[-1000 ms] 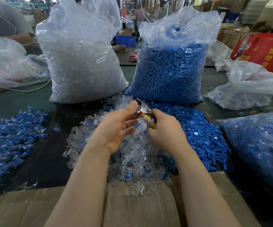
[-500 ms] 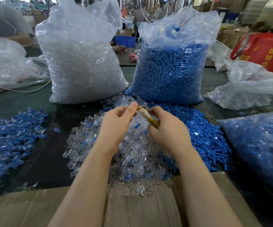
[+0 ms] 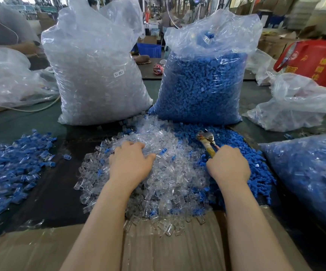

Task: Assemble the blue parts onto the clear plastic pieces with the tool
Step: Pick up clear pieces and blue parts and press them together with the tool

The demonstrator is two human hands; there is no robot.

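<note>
Head view: left hand [image 3: 131, 165] rests fingers spread on clear pieces [image 3: 164, 184] piled mid-bench. Right hand [image 3: 229, 167] grips tool [image 3: 207, 142] over blue parts [image 3: 234, 145]. Pieces prob. light, stiff, slippery; pinch one by its sides.

Far side blocked: tall bag of clear pieces [image 3: 97, 75] & bag of blue parts [image 3: 203, 83] stand side by side w/ only a narrow slot between, above the loose piles. Right side walled by a low bag of blue-and-clear pieces [image 3: 310, 173]; crumpled bag [image 3: 297, 106] behind it. Left: spread of blue assembled pieces [image 3: 11, 165], w/ a bare dark strip of table [image 3: 60, 184] between it & the clear pile [image 3: 158, 178], passable. Near edge: flat cardboard [image 3: 158, 249], open. Left hand [image 3: 130, 163] rests on the clear pile; right hand [image 3: 227, 165] w/ tool [image 3: 207, 140] sits over the blue pile [image 3: 242, 153].
</note>
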